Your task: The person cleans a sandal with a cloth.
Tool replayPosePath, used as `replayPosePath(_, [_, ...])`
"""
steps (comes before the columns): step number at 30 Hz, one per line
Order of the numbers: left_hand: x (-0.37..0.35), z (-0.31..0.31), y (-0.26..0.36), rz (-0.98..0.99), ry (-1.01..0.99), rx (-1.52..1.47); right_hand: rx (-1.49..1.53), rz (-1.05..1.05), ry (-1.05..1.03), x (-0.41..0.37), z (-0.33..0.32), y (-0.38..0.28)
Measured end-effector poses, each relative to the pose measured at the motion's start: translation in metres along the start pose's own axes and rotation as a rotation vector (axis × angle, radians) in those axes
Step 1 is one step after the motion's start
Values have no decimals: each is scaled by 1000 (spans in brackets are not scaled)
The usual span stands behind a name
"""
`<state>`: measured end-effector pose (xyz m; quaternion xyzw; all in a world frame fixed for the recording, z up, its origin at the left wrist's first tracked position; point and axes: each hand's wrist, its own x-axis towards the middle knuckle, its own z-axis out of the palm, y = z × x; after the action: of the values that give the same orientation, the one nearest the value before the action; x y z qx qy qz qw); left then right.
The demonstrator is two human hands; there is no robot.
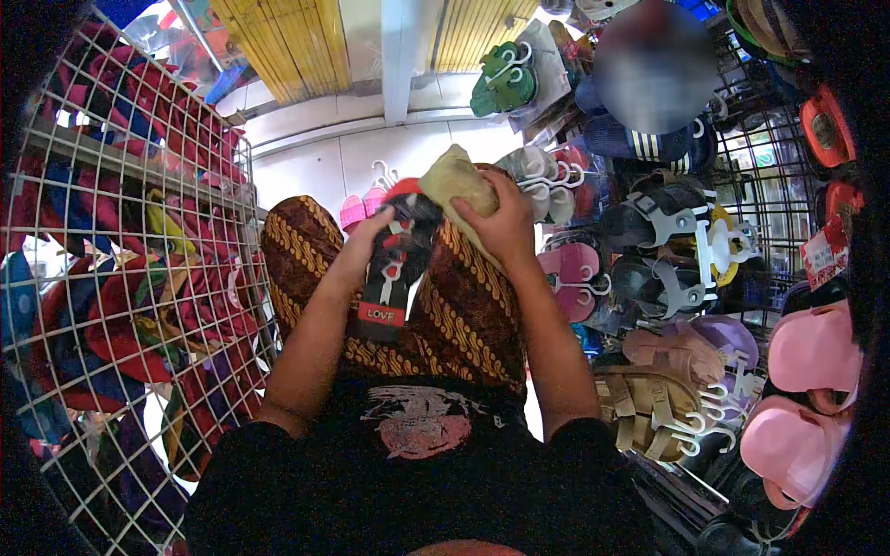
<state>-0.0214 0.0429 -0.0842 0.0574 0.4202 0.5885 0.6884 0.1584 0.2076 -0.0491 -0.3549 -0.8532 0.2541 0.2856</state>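
Note:
My left hand [362,243] is closed round the side of a black and red sandal [385,278] marked "LOVE", held above my lap. A pale yellow-green cloth [452,176] is bunched in my right hand [501,218], its folds against the top end of the sandal. White hooks or straps show on the sandal's face. Beneath both hands lies brown patterned fabric [473,306] over my knees. The parts of the sandal under my fingers and the cloth are hidden.
A white wire grid [139,269] with colourful sandals rises at the left. Sandals on hangers, such as a black pair [644,218], tan ones [649,398] and pink ones [807,347], crowd the right. Pink sandals [352,211] lie beyond my knees.

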Motion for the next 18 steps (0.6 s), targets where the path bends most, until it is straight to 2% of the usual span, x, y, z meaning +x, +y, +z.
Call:
replayPosePath(1, [8,-8,-6,78,21,-165,0,37,-30,1,-1,1])
replayPosePath(3, [7,-10,8,183,-1,-172,-1,112,-91,2,-3,1])
replayPosePath(4, [5,-7,13,170,-144,-304,-80,158,-137,1,-2,2])
replayPosePath(7, [-7,10,21,191,-310,-404,25,219,-182,6,-6,-6])
replayPosePath(13, [5,2,13,206,-138,-582,60,185,-112,2,0,4])
replayPosePath(16, [12,1,12,284,37,-671,-10,25,-95,-4,-3,-9])
replayPosePath(18, [15,-7,7,275,6,-630,-7,69,-184,-11,-3,-26])
